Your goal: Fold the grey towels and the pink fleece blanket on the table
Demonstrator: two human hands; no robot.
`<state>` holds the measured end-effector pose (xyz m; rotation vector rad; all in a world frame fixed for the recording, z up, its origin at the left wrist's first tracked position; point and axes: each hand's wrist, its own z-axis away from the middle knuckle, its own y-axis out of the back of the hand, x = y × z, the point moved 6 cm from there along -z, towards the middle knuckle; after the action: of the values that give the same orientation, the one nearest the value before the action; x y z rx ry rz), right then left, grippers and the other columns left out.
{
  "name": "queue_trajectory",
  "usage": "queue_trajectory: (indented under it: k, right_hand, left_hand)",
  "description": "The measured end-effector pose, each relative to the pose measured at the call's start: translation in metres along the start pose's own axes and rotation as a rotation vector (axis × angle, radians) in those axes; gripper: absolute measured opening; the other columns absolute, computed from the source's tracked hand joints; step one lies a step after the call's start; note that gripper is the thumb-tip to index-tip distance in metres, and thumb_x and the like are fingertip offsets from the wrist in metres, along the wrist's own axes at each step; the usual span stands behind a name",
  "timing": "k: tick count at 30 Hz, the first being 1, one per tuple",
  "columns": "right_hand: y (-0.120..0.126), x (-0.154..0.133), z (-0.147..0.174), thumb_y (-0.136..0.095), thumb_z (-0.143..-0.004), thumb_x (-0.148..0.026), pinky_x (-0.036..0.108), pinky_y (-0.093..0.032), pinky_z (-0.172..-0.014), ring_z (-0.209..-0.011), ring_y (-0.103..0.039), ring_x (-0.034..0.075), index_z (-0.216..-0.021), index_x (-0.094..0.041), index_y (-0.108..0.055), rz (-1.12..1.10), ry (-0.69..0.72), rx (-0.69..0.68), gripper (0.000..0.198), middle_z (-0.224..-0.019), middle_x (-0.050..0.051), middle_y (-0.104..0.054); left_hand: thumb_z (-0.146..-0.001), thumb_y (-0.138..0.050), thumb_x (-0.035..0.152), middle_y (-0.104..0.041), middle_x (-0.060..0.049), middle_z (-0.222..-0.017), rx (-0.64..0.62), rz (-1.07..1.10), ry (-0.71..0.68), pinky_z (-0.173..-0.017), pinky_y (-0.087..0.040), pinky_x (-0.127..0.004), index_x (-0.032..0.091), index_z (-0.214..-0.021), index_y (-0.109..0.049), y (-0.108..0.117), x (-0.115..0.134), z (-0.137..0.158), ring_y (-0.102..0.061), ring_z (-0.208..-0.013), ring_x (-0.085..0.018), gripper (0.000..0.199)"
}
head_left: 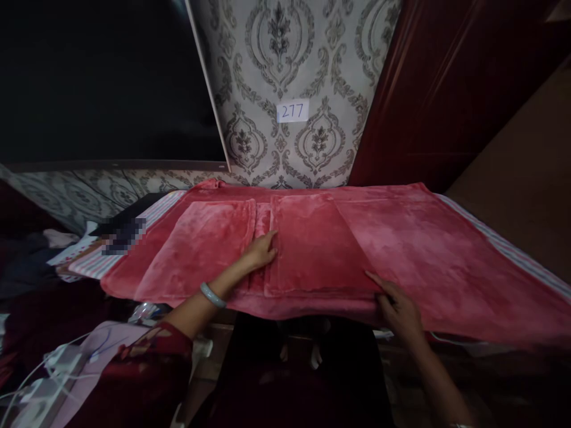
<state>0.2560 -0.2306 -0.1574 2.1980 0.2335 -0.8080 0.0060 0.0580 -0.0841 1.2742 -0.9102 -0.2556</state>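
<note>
A pink-red plush blanket is spread over the table, with folded sections in its middle and on the left. My left hand, a pale bangle on its wrist, is at the left edge of the middle folded section. Its fingers are closed on that edge, beside the narrow gap next to the left folded section. At the front right corner of the middle section is my right hand. Its index finger reaches over the cloth, while its thumb is at the front edge; the other fingers are partly hidden.
A striped cloth shows beneath the blanket at both ends. Behind stand a large dark screen, patterned wallpaper with a paper marked 277, and a dark red panel. A power strip with white cables lies at lower left.
</note>
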Motion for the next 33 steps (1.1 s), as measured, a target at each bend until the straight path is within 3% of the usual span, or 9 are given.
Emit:
queue_trajectory:
  k: [3,5,7,10,14,18,24,28,33]
  right_hand:
    - [0.014,0.001,-0.013,-0.043,-0.093,-0.038,0.043,-0.059,-0.093,-0.108,-0.070,0.026,-0.130,-0.024,-0.072,0.106,0.046,-0.182,0.049,-0.123,0.008,-0.072]
    - [0.023,-0.010,-0.033,-0.044,-0.094,-0.043,0.048,-0.058,-0.097,-0.112,-0.069,0.029,-0.126,-0.024,-0.074,0.207,0.082,-0.182,0.048,-0.123,0.010,-0.072]
    - [0.023,-0.034,-0.061,-0.043,-0.098,-0.045,0.051,-0.054,-0.104,-0.120,-0.064,0.031,-0.129,-0.022,-0.072,0.263,0.135,-0.142,0.049,-0.129,0.012,-0.069]
    - [-0.010,-0.080,-0.105,-0.045,-0.100,-0.043,0.050,-0.045,-0.114,-0.134,-0.055,0.031,-0.146,-0.020,-0.059,0.300,0.257,-0.214,0.053,-0.145,0.013,-0.058]
    - [-0.073,-0.106,-0.156,-0.054,-0.098,-0.044,0.050,-0.036,-0.120,-0.147,-0.039,0.034,-0.156,-0.017,-0.045,0.431,0.283,-0.483,0.064,-0.161,0.017,-0.039]
    - [-0.102,-0.098,-0.210,-0.051,-0.100,-0.046,0.047,-0.028,-0.123,-0.153,-0.027,0.033,-0.160,-0.013,-0.036,0.518,0.159,-0.616,0.070,-0.165,0.019,-0.029]
    - [-0.120,-0.085,-0.278,-0.038,-0.104,-0.050,0.050,-0.023,-0.124,-0.156,-0.019,0.032,-0.165,-0.018,-0.026,0.570,-0.101,-0.504,0.069,-0.168,0.015,-0.022]
    - [-0.145,-0.059,-0.275,-0.032,-0.105,-0.055,0.056,-0.017,-0.124,-0.158,-0.010,0.031,-0.165,-0.023,-0.026,0.589,-0.152,-0.448,0.068,-0.170,0.011,-0.016]
    - [-0.168,-0.018,-0.251,-0.028,-0.105,-0.062,0.056,-0.021,-0.123,-0.157,-0.010,0.029,-0.166,-0.026,-0.022,0.568,-0.228,-0.489,0.071,-0.172,0.008,-0.010]
  left_hand:
    - [-0.093,-0.054,0.028,-0.061,-0.018,-0.130,0.101,-0.214,-0.041,-0.104,-0.050,-0.042,0.014,-0.133,-0.061,0.018,0.009,-0.011,-0.064,-0.116,-0.030,0.043]
    - [-0.094,-0.053,0.026,-0.058,-0.019,-0.136,0.103,-0.272,-0.121,-0.108,-0.048,-0.043,0.014,-0.127,-0.065,0.019,0.023,-0.020,-0.060,-0.125,-0.031,0.037]
    - [-0.093,-0.056,0.025,-0.050,-0.019,-0.150,0.061,-0.299,-0.191,-0.116,-0.042,-0.047,0.014,-0.134,-0.061,0.015,0.038,-0.031,-0.048,-0.141,-0.033,0.043]
    - [-0.094,-0.055,0.025,-0.033,-0.019,-0.165,-0.004,-0.307,-0.197,-0.124,-0.028,-0.055,0.015,-0.150,-0.047,0.010,0.053,-0.051,-0.030,-0.154,-0.032,0.057]
    - [-0.097,-0.046,0.025,-0.031,-0.018,-0.166,-0.010,-0.293,-0.103,-0.127,-0.023,-0.053,0.013,-0.156,-0.037,0.019,0.055,-0.083,-0.028,-0.155,-0.029,0.061]
    - [-0.098,-0.042,0.026,-0.030,-0.020,-0.166,0.021,-0.317,-0.039,-0.127,-0.022,-0.054,0.010,-0.157,-0.035,0.033,0.050,-0.118,-0.025,-0.156,-0.031,0.062]
    - [-0.100,-0.039,0.045,-0.025,-0.022,-0.167,0.036,-0.349,0.043,-0.126,-0.021,-0.055,0.008,-0.159,-0.031,0.031,0.039,-0.163,-0.021,-0.157,-0.035,0.070]
    - [-0.099,-0.037,0.060,-0.022,-0.022,-0.168,0.035,-0.384,0.065,-0.127,-0.015,-0.056,0.008,-0.161,-0.030,0.007,0.018,-0.176,-0.017,-0.158,-0.036,0.081]
    - [-0.098,-0.033,0.068,-0.022,-0.023,-0.168,0.065,-0.386,0.090,-0.127,-0.016,-0.055,0.005,-0.161,-0.027,-0.019,-0.009,-0.179,-0.016,-0.158,-0.037,0.090]
